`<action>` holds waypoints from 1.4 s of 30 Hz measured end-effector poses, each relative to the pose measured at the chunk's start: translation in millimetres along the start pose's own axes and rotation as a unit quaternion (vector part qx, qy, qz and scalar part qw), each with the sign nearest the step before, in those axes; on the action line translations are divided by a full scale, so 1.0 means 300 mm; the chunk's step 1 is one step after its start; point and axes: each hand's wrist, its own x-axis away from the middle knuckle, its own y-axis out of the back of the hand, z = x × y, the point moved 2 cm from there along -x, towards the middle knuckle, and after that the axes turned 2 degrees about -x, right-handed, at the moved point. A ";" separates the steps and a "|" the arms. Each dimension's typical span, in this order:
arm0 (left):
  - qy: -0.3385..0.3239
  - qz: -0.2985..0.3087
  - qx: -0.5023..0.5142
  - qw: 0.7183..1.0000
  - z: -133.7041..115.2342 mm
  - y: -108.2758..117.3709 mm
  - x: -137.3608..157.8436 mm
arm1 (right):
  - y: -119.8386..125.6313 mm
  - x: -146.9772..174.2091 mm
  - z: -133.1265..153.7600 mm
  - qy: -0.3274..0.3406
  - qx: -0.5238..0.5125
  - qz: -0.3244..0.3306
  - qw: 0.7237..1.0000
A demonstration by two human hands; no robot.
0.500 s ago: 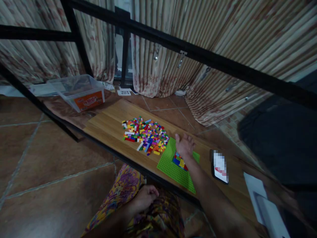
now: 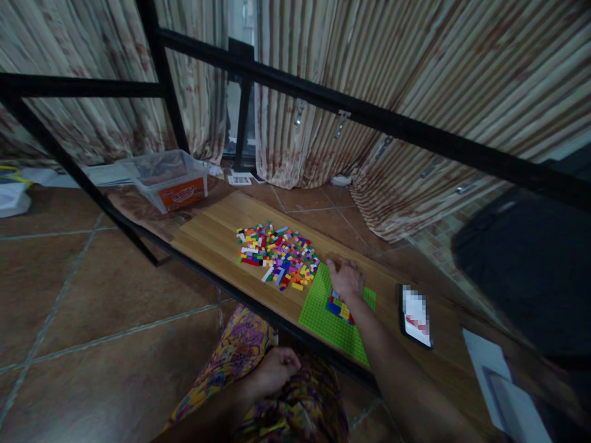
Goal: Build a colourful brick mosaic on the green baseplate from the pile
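My right hand [image 2: 347, 280] is over the far part of a green baseplate [image 2: 314, 306], thumb apart and fingers spread, with nothing visible held in it. Partly hidden beneath that hand and wrist is a block of joined bricks [image 2: 339, 306] in blue, yellow and red, fixed on the plate. My left hand [image 2: 277, 369] rests on my lap with its fingers loosely curled, and I see nothing in it. Left of the plate, a pile of loose toy bricks [image 2: 279, 252] in many colours spreads over the wooden board [image 2: 210, 224].
A phone [image 2: 416, 317] lies right of the baseplate, with white papers [image 2: 487, 357] farther right. Beyond the board's left end stands a clear plastic bin [image 2: 168, 178] with an orange label. A black metal frame [image 2: 295, 83] crosses in front of the curtains [image 2: 314, 141].
The view has shifted slightly, so everything sits a little lower and further right. My right hand stays over the plate, its fingers a bit lower; my left hand keeps its place on my lap.
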 end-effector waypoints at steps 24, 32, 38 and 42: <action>-0.220 -0.235 -0.207 0.924 -0.432 0.379 0.034 | -0.001 0.050 -0.019 0.031 -0.010 0.004 0.999; -0.158 -0.257 -0.466 0.832 -0.447 0.313 -0.003 | -0.007 0.043 -0.023 0.036 -0.045 -0.001 0.998; -0.150 -0.260 -0.489 0.819 -0.468 0.293 -0.033 | -0.017 0.026 -0.041 -0.010 -0.262 -0.033 0.964; -0.189 -0.272 -0.437 0.836 -0.475 0.292 -0.032 | 0.003 -0.014 -0.085 -0.045 -0.351 -0.068 0.933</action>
